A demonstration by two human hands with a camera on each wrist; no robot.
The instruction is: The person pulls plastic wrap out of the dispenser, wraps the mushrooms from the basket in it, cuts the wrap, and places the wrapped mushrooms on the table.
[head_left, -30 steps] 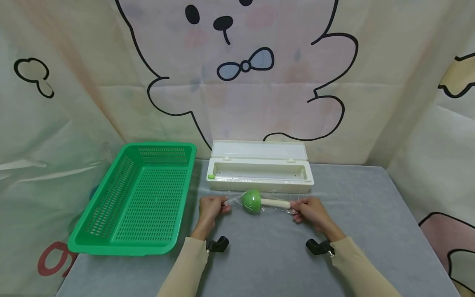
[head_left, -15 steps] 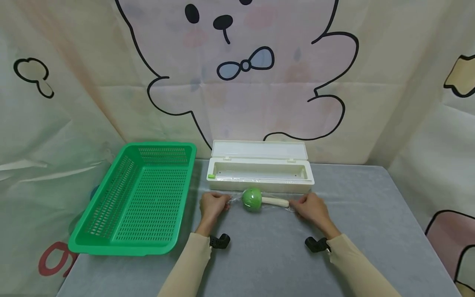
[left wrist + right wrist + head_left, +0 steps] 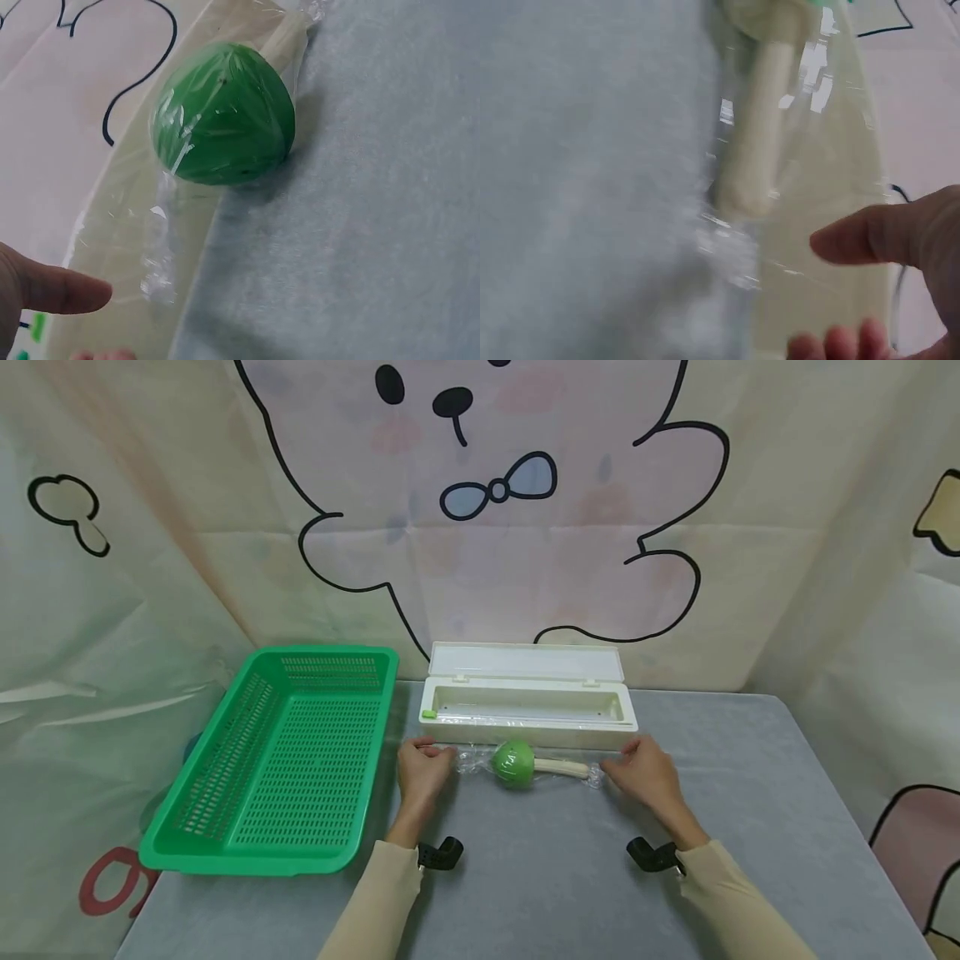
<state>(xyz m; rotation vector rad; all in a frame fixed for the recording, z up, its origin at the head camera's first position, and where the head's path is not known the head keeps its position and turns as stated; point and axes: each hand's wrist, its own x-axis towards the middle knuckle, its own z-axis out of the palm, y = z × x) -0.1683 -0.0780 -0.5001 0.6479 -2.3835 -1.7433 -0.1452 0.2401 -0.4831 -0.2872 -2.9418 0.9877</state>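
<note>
A green, rounded head [image 3: 513, 764] on a pale cream handle [image 3: 561, 767] lies on the table before a white box. Clear plastic film [image 3: 159, 277] wraps it and gathers into crumpled ends on both sides. My left hand [image 3: 423, 774] is just beyond the film's left end, thumb and fingertips parted, holding nothing. Past the handle end, my right hand [image 3: 645, 775] hovers beside the other crumpled film end [image 3: 731, 259]; its thumb stands apart from the fingers with nothing between them. Each wrist view shows a gap between hand and film.
Behind the wrapped thing stands the long white cling-film box [image 3: 528, 735], its lid [image 3: 527, 662] raised and a small green piece at its left. A green perforated basket [image 3: 251, 864] sits at the left of the grey table [image 3: 555, 877]. Printed fabric surrounds the table.
Both hands have let go of the film ends and drawn outward from them. The wrapped thing, held at both ends a second ago, now lies on the table with crumpled film ends.
</note>
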